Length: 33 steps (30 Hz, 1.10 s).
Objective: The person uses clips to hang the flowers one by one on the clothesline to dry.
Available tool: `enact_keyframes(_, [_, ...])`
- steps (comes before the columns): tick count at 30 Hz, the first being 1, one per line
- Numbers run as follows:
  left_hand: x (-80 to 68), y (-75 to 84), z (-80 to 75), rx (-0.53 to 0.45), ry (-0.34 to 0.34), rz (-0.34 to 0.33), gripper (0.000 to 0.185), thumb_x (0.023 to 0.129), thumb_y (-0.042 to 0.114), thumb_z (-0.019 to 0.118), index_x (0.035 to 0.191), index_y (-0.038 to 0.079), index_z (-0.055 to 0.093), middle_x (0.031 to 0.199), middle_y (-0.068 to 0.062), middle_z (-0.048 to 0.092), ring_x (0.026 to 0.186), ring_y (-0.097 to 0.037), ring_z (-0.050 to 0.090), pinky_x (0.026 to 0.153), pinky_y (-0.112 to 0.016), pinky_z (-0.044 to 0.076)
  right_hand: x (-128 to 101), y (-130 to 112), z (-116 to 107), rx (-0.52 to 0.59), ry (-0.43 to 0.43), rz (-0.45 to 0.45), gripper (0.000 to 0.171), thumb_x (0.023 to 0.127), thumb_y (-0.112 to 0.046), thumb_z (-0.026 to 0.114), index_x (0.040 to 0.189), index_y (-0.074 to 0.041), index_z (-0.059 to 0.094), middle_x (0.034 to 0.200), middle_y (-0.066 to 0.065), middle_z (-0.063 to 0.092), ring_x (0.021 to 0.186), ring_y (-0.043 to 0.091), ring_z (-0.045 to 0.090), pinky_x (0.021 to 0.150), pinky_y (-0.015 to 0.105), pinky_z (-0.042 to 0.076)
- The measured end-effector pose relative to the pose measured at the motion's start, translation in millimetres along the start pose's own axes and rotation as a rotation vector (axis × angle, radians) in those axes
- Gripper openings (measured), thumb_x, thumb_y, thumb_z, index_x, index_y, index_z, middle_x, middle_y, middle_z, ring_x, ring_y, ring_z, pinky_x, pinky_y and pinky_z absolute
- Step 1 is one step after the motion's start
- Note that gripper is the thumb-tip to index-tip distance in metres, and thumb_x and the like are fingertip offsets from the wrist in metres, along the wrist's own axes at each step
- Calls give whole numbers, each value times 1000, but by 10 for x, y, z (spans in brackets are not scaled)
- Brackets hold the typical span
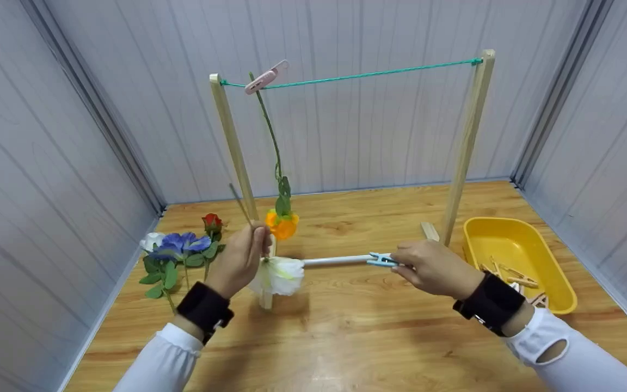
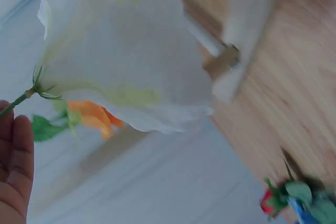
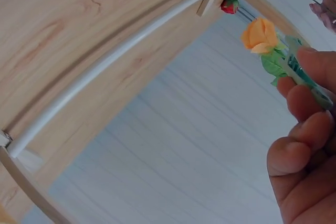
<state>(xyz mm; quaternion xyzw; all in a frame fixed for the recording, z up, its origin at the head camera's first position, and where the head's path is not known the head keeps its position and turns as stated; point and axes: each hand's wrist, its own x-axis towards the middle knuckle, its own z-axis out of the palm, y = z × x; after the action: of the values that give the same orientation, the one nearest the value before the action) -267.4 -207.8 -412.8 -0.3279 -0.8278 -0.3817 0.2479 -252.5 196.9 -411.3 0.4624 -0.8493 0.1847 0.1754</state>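
The left hand point(image 1: 239, 260) pinches the stem of a white flower point(image 1: 281, 275), bloom hanging down just in front of the rack's left post point(image 1: 233, 147); the right hand point(image 1: 434, 268) grips a blue peg point(image 1: 381, 259), its tip pointing at the bloom over the middle of the table point(image 1: 346, 337). One orange flower point(image 1: 282, 225) already hangs from the cord point(image 1: 368, 74) by a pink peg point(image 1: 263, 79) near the left post. The white flower is not yet pegged, more flowers point(image 1: 180, 247) lie at the table's left edge, and spare pegs sit in the yellow tray point(image 1: 509, 245) at the right edge, so most of the hanging appears left.
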Motion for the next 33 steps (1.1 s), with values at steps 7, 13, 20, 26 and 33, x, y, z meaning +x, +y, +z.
enact_keyframes(7, [262, 249, 368, -250, 33, -133, 29, 118, 1, 31, 108, -5, 57, 84, -9, 54, 67, -10, 46, 64, -23, 43, 218, 10, -206, 0, 38, -31, 8, 98, 1, 76, 95, -4, 71, 76, 0, 52, 66, 2, 41, 57, 21, 40])
enact_keyframes(13, [394, 408, 497, -365, 59, -262, 31, 120, 11, 24, 112, -1, 52, 84, 0, 37, 73, -13, 34, 72, -26, 33, 383, 13, -385, -27, 57, -44, 3, 98, 1, 76, 99, -1, 76, 77, 2, 48, 66, 5, 41, 58, 23, 40])
enact_keyframes(20, [554, 515, 555, -546, 71, -300, 27, 120, 21, 17, 104, 9, 35, 83, -1, 29, 69, -15, 27, 67, -25, 26, 583, 18, -567, -53, 79, -59, 5, 96, 3, 78, 99, 0, 77, 78, 5, 54, 66, 10, 49, 59, 26, 43])
enact_keyframes(26, [709, 556, 590, -545, 129, -319, 30, 121, 20, 20, 98, 10, 37, 83, -1, 30, 71, -15, 27, 69, -25, 27, 793, 12, -740, -71, 74, -47, 1, 98, 1, 76, 98, 0, 76, 79, 7, 54, 67, 12, 47, 61, 28, 42])
enact_keyframes(33, [887, 594, 611, -485, 153, -338, 28, 119, 15, 25, 99, 9, 43, 85, -2, 33, 73, -17, 31, 71, -27, 28, 1048, 2, -879, -90, 63, -25, 11, 99, -2, 77, 88, 0, 74, 76, 9, 57, 65, 12, 46, 61, 28, 42])
